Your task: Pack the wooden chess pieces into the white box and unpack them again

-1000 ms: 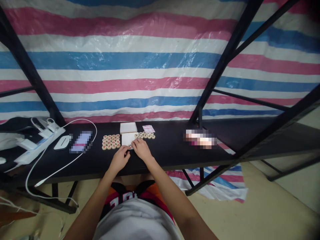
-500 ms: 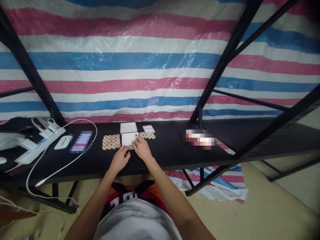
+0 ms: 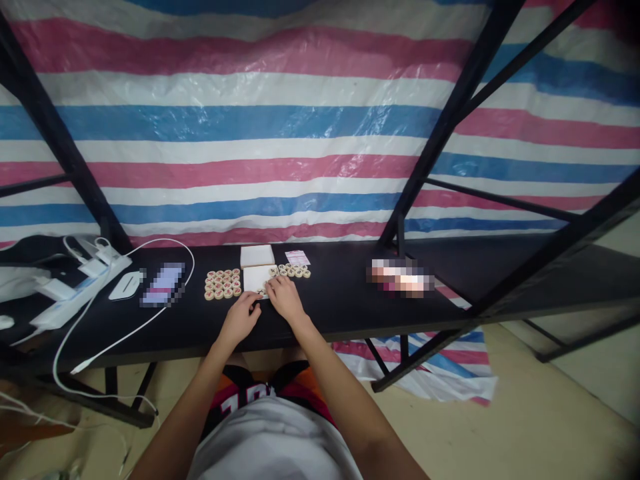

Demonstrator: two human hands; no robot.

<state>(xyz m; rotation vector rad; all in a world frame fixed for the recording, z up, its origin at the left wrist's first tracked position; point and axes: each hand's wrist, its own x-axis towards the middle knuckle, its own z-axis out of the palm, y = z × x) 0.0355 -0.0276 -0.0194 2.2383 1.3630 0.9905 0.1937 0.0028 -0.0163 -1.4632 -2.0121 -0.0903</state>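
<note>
My left hand (image 3: 242, 316) rests at the front left corner of an open white box (image 3: 254, 277), its fingers bent near a round piece inside; its grip is too small to make out. At the box's right front edge lies my right hand (image 3: 284, 297), fingers curled down, fingertips partly hidden. Another piece (image 3: 273, 271) sits in the box's back right corner. Left of the box, round pieces with red marks (image 3: 223, 285) stand in rows. Several dark-marked pieces (image 3: 295, 271) lie to the right. Behind the box is its white lid (image 3: 257, 256).
On the black table (image 3: 345, 287) are a pink and white paper (image 3: 298, 258), a blurred phone (image 3: 163, 285), a white device (image 3: 126, 285), a power strip (image 3: 83, 293) with white cables, and a blurred bright object (image 3: 400, 278) at right. Black metal posts frame both sides.
</note>
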